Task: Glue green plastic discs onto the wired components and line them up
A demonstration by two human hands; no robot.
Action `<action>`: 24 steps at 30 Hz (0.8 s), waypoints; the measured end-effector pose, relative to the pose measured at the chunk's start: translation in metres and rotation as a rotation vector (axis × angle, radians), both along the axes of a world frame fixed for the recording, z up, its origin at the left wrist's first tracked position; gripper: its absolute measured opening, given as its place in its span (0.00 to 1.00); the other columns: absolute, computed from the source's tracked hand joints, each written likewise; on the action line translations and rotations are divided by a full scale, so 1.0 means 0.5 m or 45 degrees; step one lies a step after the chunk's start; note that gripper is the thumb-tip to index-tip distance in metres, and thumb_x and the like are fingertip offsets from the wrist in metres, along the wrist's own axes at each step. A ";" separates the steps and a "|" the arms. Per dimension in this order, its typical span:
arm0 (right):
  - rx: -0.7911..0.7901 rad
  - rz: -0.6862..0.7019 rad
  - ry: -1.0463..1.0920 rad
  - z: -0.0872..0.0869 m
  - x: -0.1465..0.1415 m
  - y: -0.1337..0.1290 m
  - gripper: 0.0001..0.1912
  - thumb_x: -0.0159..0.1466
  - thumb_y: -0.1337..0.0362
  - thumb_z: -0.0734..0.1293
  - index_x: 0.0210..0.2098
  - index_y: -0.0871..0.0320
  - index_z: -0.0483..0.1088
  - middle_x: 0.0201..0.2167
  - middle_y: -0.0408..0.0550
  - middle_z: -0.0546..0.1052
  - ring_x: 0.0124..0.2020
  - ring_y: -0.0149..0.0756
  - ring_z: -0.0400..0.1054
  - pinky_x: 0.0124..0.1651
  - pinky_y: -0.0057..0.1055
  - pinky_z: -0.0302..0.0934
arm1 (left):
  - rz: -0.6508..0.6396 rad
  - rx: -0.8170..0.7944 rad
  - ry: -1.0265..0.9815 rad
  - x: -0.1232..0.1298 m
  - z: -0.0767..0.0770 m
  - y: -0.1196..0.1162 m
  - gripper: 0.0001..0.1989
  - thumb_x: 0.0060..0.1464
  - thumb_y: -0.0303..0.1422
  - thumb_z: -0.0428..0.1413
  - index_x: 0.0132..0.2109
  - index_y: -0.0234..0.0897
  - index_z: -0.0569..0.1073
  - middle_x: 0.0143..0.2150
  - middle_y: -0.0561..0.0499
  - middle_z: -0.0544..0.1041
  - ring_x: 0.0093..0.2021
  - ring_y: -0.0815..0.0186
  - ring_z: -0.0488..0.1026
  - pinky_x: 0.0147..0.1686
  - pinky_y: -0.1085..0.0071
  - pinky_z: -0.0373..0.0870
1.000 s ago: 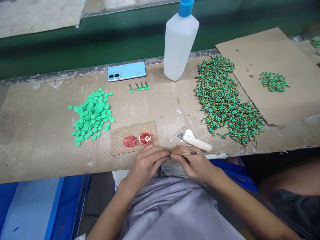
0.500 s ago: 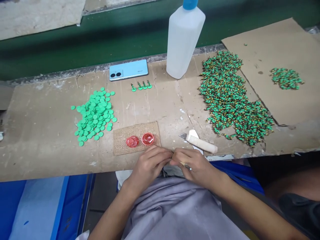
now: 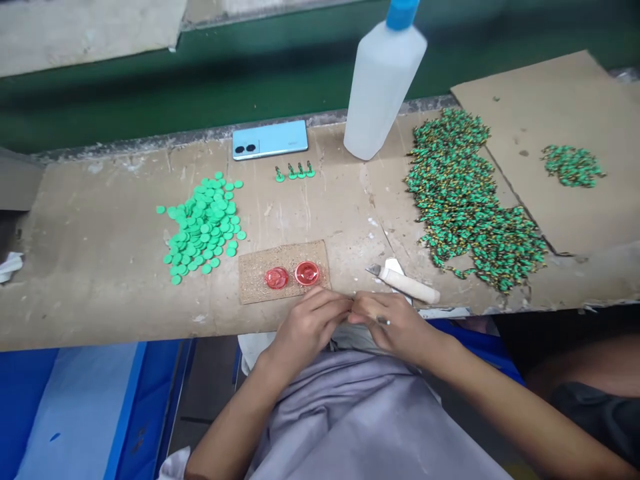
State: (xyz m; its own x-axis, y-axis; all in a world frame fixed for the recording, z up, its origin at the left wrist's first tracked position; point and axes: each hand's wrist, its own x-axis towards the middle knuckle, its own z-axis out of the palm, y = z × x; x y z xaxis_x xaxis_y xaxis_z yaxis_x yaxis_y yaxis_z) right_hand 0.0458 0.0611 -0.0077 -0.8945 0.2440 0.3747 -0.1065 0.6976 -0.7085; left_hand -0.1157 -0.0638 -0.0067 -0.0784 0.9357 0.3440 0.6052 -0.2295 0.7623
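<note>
Cardboard-covered surface (image 3: 95,293), near edge: left hand (image 3: 306,327) and right hand (image 3: 395,323) met at centre, fingers curled together, any held item too small to tell, grip unclear. Cork mat (image 3: 260,283) just beyond. Seemingly fine fingertip step; next move called for steady pinch.

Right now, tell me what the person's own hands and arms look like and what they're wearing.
The left hand and right hand are bare, with no gloves, and no ring shows. Both forearms are bare too: left forearm, right forearm. A white cuff shows at the lower edge.
</note>
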 end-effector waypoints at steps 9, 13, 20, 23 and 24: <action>-0.787 -0.569 0.262 0.008 0.066 -0.015 0.11 0.77 0.61 0.59 0.37 0.56 0.64 0.24 0.38 0.69 0.17 0.26 0.62 0.19 0.22 0.56 | 0.093 -0.221 -0.402 -0.006 0.018 -0.001 0.06 0.64 0.32 0.61 0.44 0.37 0.82 0.41 0.45 0.83 0.42 0.63 0.79 0.45 0.67 0.75; -0.727 -0.594 0.327 -0.008 0.095 -0.037 0.10 0.76 0.64 0.60 0.37 0.56 0.65 0.25 0.39 0.71 0.19 0.26 0.63 0.20 0.22 0.56 | 0.089 -0.418 -1.152 -0.008 0.051 -0.006 0.11 0.55 0.38 0.69 0.41 0.36 0.83 0.37 0.45 0.83 0.36 0.64 0.80 0.37 0.71 0.77; -0.293 -0.598 0.163 -0.024 0.089 -0.027 0.09 0.73 0.67 0.62 0.36 0.56 0.69 0.26 0.42 0.74 0.23 0.30 0.69 0.26 0.26 0.60 | -0.157 -0.565 -1.669 0.014 0.099 -0.005 0.12 0.49 0.39 0.73 0.36 0.37 0.83 0.37 0.46 0.83 0.35 0.65 0.78 0.34 0.71 0.76; -0.237 -0.603 0.146 -0.023 0.090 -0.023 0.09 0.74 0.65 0.62 0.36 0.56 0.69 0.26 0.44 0.75 0.25 0.32 0.71 0.27 0.28 0.62 | -0.227 -0.593 -1.682 0.022 0.109 -0.002 0.10 0.51 0.39 0.72 0.37 0.39 0.84 0.38 0.46 0.83 0.35 0.65 0.78 0.35 0.70 0.77; -0.230 -0.605 0.140 -0.022 0.090 -0.023 0.10 0.74 0.65 0.62 0.36 0.56 0.69 0.27 0.45 0.76 0.25 0.32 0.71 0.28 0.28 0.63 | -0.231 -0.611 -1.673 0.023 0.111 -0.001 0.11 0.51 0.39 0.72 0.37 0.39 0.84 0.38 0.46 0.83 0.35 0.64 0.78 0.35 0.69 0.78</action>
State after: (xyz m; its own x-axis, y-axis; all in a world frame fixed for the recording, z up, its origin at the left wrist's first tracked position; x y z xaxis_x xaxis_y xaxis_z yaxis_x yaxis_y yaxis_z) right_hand 0.0910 0.0494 -0.0188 -0.6271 0.6830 0.3744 0.1118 0.5546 -0.8246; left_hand -0.1041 -0.0640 0.0488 0.0443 0.9710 -0.2351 -0.6075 0.2130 0.7652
